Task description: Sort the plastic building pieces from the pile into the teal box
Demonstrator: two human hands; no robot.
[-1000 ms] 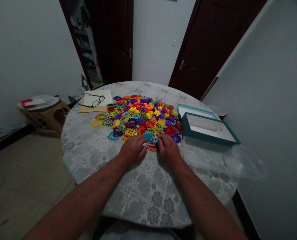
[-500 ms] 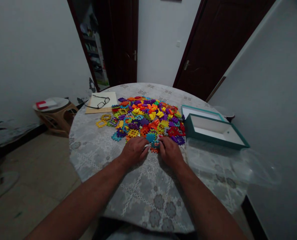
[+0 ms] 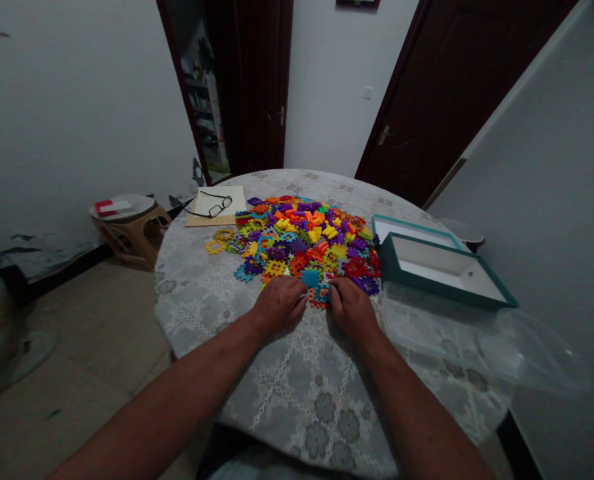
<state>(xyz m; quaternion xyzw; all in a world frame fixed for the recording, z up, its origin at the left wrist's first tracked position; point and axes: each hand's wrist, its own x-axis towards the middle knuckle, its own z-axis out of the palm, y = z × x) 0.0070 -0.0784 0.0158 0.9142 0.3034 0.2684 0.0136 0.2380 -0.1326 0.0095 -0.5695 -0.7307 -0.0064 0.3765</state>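
A large pile of colourful notched plastic building pieces [image 3: 299,250] covers the middle of the table. At its near edge, my left hand [image 3: 281,301] has its fingers closed together, a small pale thing showing at the fingertips that I cannot make out. To its right, my right hand [image 3: 353,305] pinches the edge of a blue open-framed building piece [image 3: 321,293]. An orange building piece [image 3: 319,306] shows under and in front of that blue one. A solid blue square piece [image 3: 310,278] lies just beyond, between the two hands.
On the right stand a green-edged box [image 3: 447,267] and its lid [image 3: 417,230], with a clear plastic tray [image 3: 427,313] in front. Black glasses [image 3: 217,208] rest on a pale board [image 3: 197,220] at the left. A stool [image 3: 131,230] stands beyond the table's left edge.
The whole view has shifted, so the table and pile appear slightly farther right. Both hands stay close together at the pile's near edge, with the blue framed piece more exposed between them.
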